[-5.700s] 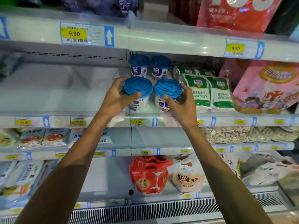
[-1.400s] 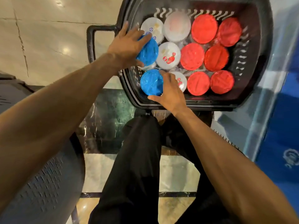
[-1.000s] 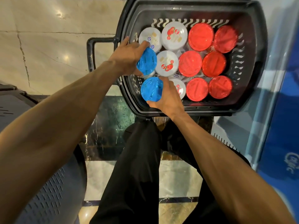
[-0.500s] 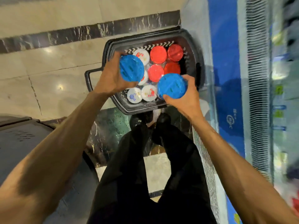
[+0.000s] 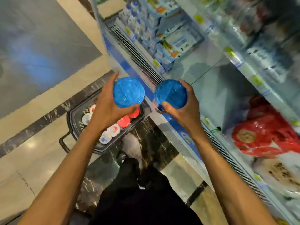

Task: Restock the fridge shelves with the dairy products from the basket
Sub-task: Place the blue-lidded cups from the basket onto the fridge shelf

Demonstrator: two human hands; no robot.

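My left hand (image 5: 106, 109) grips a blue-lidded yogurt cup (image 5: 128, 92) from the side, held up above the basket. My right hand (image 5: 185, 109) grips a second blue-lidded cup (image 5: 170, 94) just in front of the fridge's lower edge. The two cups are level and a short way apart. The black basket (image 5: 76, 114) stands on the floor below my left hand, with red-lidded cups (image 5: 124, 121) and white-lidded cups (image 5: 112, 130) still in it, partly hidden by my forearm. The open fridge shelves (image 5: 227, 82) run along the right, blurred.
A red bag (image 5: 266, 129) lies on a low fridge shelf at right, with pale packets below it. Blue-and-white cartons (image 5: 162, 39) fill the far lower shelf. A vent grille (image 5: 138, 57) runs along the fridge front. My dark-trousered legs (image 5: 146, 192) stand on the marble floor.
Both hands have lifted the two blue-lidded cups out of the basket and higher, towards the fridge. My view has swung right, so the shelves now fill the right side.
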